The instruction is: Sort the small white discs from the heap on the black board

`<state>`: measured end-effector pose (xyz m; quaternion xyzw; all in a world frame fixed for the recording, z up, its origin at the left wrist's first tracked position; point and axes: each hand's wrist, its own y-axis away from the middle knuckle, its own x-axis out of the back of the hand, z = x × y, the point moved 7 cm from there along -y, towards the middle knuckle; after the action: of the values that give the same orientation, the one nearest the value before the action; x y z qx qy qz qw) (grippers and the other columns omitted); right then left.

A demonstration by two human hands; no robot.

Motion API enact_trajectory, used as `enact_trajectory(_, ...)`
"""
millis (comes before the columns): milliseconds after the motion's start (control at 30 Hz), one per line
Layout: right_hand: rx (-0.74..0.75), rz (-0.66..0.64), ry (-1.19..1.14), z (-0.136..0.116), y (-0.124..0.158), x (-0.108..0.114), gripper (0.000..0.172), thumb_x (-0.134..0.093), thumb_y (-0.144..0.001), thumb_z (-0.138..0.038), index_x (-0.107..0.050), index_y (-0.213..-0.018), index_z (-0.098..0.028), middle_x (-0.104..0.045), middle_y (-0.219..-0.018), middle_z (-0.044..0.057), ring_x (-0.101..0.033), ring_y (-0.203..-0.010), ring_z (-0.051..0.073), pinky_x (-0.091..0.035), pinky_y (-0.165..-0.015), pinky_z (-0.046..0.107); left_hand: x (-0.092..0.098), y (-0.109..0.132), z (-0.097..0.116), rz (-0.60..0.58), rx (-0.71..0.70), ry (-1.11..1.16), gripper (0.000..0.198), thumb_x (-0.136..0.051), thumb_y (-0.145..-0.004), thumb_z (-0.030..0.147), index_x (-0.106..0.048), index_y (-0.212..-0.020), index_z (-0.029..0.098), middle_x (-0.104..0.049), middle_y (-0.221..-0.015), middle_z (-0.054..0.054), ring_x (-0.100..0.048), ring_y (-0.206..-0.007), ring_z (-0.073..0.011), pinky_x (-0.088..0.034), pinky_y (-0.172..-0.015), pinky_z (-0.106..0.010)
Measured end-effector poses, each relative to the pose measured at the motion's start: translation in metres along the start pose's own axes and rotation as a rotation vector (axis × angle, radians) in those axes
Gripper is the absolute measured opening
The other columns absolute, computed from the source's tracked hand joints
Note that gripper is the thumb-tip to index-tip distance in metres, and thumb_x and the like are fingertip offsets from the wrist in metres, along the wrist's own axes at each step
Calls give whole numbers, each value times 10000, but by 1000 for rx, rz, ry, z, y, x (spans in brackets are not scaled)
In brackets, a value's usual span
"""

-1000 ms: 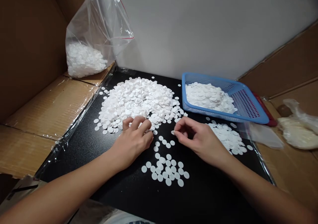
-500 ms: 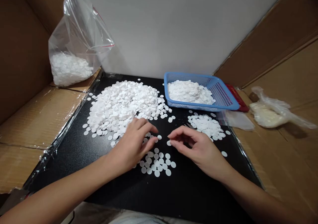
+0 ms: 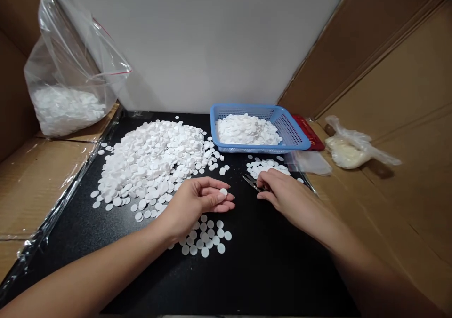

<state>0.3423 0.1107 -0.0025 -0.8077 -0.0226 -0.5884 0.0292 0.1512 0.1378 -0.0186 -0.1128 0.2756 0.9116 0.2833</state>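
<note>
My left hand [image 3: 201, 198] is turned partly palm up over the black table, its thumb pinching one white disc [image 3: 223, 192] against the fingers. My right hand [image 3: 278, 188] has its fingers closed around small metal scissors [image 3: 251, 182] on the table, two pointed blades showing towards the left; their handles are hidden by the hand. A loose group of flat white discs [image 3: 205, 236] lies below my left hand. Behind that hand spreads a large heap of the same discs [image 3: 151, 153]. A smaller pile of discs [image 3: 263, 166] sits just beyond my right hand, partly covered by it.
A blue plastic basket [image 3: 261, 148] holding more white discs stands at the back right, beside a red object [image 3: 309, 132]. A flat clear bag [image 3: 310, 162] and a knotted bag [image 3: 348, 151] lie at right. A clear zip bag [image 3: 67, 106] with white pieces stands at left on cardboard.
The disc near my right fingertips is now apparently in my left hand, which has turned palm upward. My right hand has moved away to the scissors. The camera view has shifted rightward.
</note>
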Motion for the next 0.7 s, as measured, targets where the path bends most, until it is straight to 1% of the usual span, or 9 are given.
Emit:
enact_trajectory(100,-33,-30,-55,7,2,-6,204,-641,-791,-120,-469,-801,-230,-582,-739,-15,-546,-620,160,-376,-543,259,-1,2,-3,9,45,52,195,-780,-799,203,-707,-955,113,-768,-914,-97,-745,-815,-164,-591,-809,-256)
enact_trajectory(167,-65,-37,-79,10,5,-7,205,-631,-789,-127,-470,-849,-239,-565,-698,-31,-537,-586,161,-365,-519,260,-2,2,-5,20,73,71,165,-758,-818,188,-710,-954,107,-768,-922,-109,-747,-818,-170,-594,-814,-262)
enact_trajectory(233,-42,8,-92,9,7,-1,166,-583,-818,-140,-497,-917,-241,-591,-737,-12,-570,-627,179,-398,-543,277,-2,2,-8,39,101,89,143,-749,-821,173,-710,-939,102,-767,-926,-116,-748,-819,-171,-595,-805,-255)
enact_trajectory(300,26,93,-130,1,9,9,139,-506,-871,-159,-538,-981,-237,-627,-859,35,-612,-730,201,-460,-618,309,-2,2,-9,46,118,103,131,-754,-814,169,-712,-915,99,-767,-920,-117,-748,-820,-169,-596,-794,-241)
enact_trajectory(367,85,155,-208,-12,10,20,206,-437,-928,-181,-574,-1072,-235,-623,-952,67,-621,-764,196,-500,-674,330,-1,2,-9,47,129,114,128,-772,-796,170,-715,-883,94,-769,-888,-115,-749,-801,-167,-597,-776,-230)
enact_trajectory(433,151,172,-289,-30,11,25,288,-401,-970,-193,-592,-1180,-242,-607,-968,72,-617,-763,180,-519,-699,326,-1,3,-10,43,144,120,143,-792,-774,172,-720,-863,88,-770,-843,-113,-750,-763,-162,-599,-743,-215)
enact_trajectory(567,333,148,-377,-64,16,24,366,-431,-1002,-202,-572,-1336,-251,-610,-950,60,-615,-820,164,-527,-708,279,-2,5,-8,-3,134,117,204,-831,-734,222,-737,-851,85,-770,-803,-103,-749,-717,-151,-596,-699,-188)
enact_trajectory(633,368,139,-377,-70,19,19,383,-449,-1006,-209,-549,-1375,-232,-623,-945,59,-616,-808,156,-525,-677,265,-3,6,-6,-40,123,104,227,-845,-717,252,-742,-836,89,-771,-800,-100,-749,-723,-148,-595,-702,-184)
enact_trajectory(700,377,155,-348,-72,20,17,389,-461,-1005,-207,-545,-1384,-218,-637,-937,62,-616,-811,161,-525,-681,276,-4,7,-5,-74,131,92,238,-856,-701,266,-743,-821,94,-773,-799,-98,-750,-730,-150,-595,-700,-186)
